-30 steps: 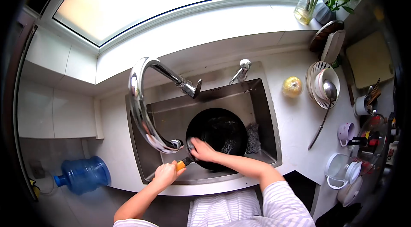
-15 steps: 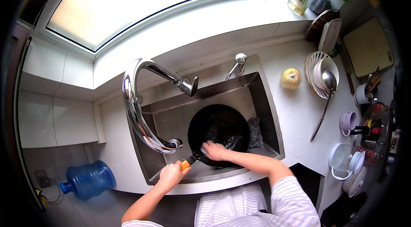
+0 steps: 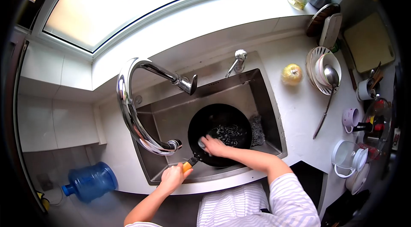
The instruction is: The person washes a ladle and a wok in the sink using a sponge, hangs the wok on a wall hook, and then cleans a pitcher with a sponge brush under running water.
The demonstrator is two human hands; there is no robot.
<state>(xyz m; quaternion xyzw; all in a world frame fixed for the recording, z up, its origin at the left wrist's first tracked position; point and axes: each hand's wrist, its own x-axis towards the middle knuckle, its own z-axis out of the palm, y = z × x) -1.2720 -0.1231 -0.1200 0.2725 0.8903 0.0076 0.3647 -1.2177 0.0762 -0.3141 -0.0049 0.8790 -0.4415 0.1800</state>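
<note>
A black frying pan [image 3: 237, 117] rests in the steel sink [image 3: 171, 107], with water and pale suds on its inner surface. My left hand [image 3: 173, 177] is closed round the pan's handle [image 3: 187, 166], whose yellow-orange part shows beyond my fingers. Inside the pan, toward its left side, my right hand [image 3: 214, 145] presses a small greyish scrubber [image 3: 201, 142] against the surface. Most of that scrubber is hidden by my fingers, so its exact material cannot be made out.
The curved chrome faucet [image 3: 128, 111] arches over the sink's left side. A dark mesh-like clump [image 3: 257, 130] lies right of the pan. On the right counter are a wrapped yellowish fruit [image 3: 292, 74], stacked dishes [image 3: 314, 70] and a ladle [image 3: 327, 107]. A blue water jug [image 3: 92, 180] lies at left.
My right hand has moved slightly up inside the pan with the scrubber, and the suds there have changed shape. My left hand keeps its hold on the handle.
</note>
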